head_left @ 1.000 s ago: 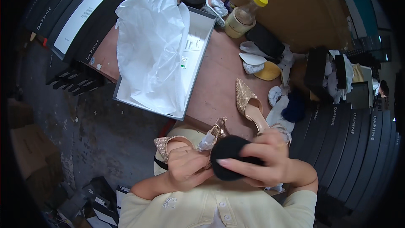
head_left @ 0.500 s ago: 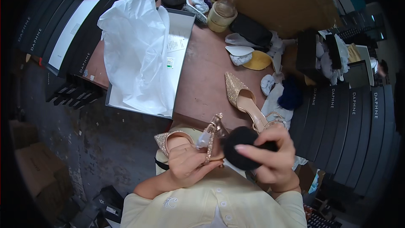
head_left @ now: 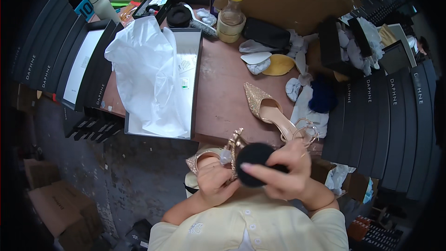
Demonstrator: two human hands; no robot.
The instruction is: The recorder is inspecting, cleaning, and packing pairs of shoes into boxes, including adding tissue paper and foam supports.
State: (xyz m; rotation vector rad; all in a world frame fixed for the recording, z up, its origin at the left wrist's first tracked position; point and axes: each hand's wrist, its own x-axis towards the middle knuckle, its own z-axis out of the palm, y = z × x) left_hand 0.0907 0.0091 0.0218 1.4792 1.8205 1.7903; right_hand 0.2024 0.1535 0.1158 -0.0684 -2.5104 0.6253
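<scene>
- Head view: left hand grips the glittery gold shoe in front of the chest, just off the bench.
- Right hand pinches the black sponge against it; I'd keep strokes light, shoe steady.

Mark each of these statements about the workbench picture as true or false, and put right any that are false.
1. The right hand holds a round black pad against a shoe. True.
2. The left hand grips a glittery gold shoe close to the body. True.
3. The second gold shoe lies inside the open shoebox. False: it lies on the brown tabletop, right of the open shoebox.
4. White tissue paper spills out of the shoebox. True.
5. The bottle at the back has a red cap. False: its cap is yellow.
</scene>
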